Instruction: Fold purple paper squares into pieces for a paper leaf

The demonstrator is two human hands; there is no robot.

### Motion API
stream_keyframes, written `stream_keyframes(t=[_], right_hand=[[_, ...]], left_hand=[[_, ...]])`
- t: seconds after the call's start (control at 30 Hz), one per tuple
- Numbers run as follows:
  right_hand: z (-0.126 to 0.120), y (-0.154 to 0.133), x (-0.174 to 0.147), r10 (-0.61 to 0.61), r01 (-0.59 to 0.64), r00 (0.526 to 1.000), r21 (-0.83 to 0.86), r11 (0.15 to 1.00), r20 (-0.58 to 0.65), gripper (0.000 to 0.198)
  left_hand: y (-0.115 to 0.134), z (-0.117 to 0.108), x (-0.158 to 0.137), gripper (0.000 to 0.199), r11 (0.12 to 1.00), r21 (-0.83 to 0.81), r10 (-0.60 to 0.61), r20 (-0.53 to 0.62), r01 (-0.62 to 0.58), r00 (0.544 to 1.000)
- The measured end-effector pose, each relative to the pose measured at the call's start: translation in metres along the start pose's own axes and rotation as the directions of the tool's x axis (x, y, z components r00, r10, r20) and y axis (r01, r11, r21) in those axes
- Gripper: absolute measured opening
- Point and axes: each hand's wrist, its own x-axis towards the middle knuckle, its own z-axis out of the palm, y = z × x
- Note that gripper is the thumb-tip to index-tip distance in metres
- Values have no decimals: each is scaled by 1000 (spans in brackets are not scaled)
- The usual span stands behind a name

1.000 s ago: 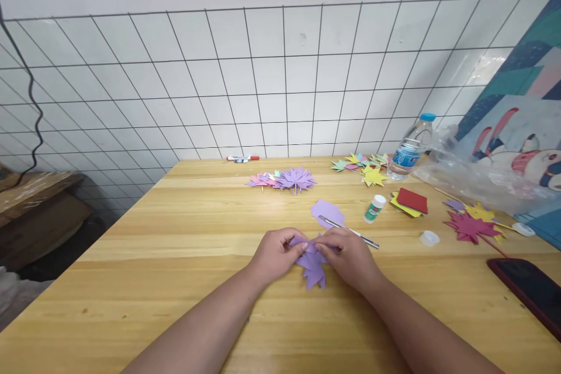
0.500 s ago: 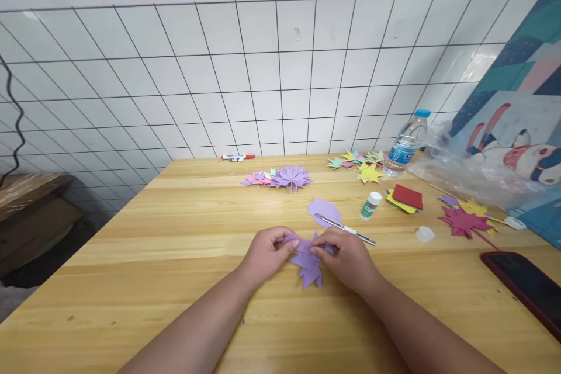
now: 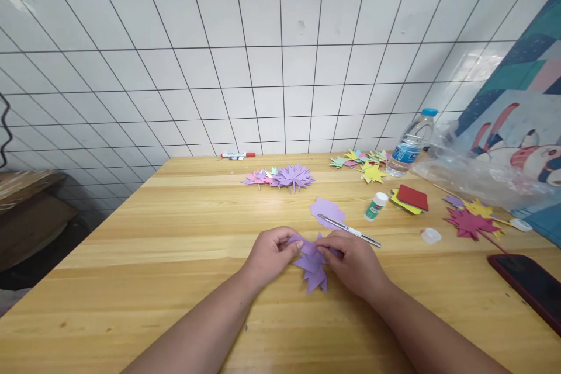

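A purple paper leaf [image 3: 314,272] with pointed, layered lobes is held just over the wooden table, between my two hands. My left hand [image 3: 277,254] pinches its left upper part between thumb and fingers. On the other side my right hand [image 3: 348,257] pinches the upper right part, and its fingers hide some of the paper. Just beyond lies a purple paper piece [image 3: 326,210] with a scalloped edge, and a craft knife [image 3: 349,229] rests partly across it. A glue stick [image 3: 376,206] with a white cap stands to the right.
Purple and pink paper leaves [image 3: 293,176] lie farther back, with markers [image 3: 238,155] behind them. On the right are a paper stack [image 3: 412,197], a clear cap [image 3: 431,236], a crimson leaf [image 3: 471,222], a phone [image 3: 528,286], a water bottle [image 3: 407,146] and plastic wrapping [image 3: 473,175].
The view has shifted slightly, so most things on the table appear a little farther right. Both hands keep their pinch on the purple paper leaf, with only small finger movement.
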Motion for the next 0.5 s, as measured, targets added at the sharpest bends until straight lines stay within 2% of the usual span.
stream_keyframes(t=[0.5], right_hand=[[-4, -2, 0, 17, -16, 1000, 42, 999, -21, 17]], left_hand=[[4, 0, -3, 21, 996, 84, 24, 48, -28, 999]])
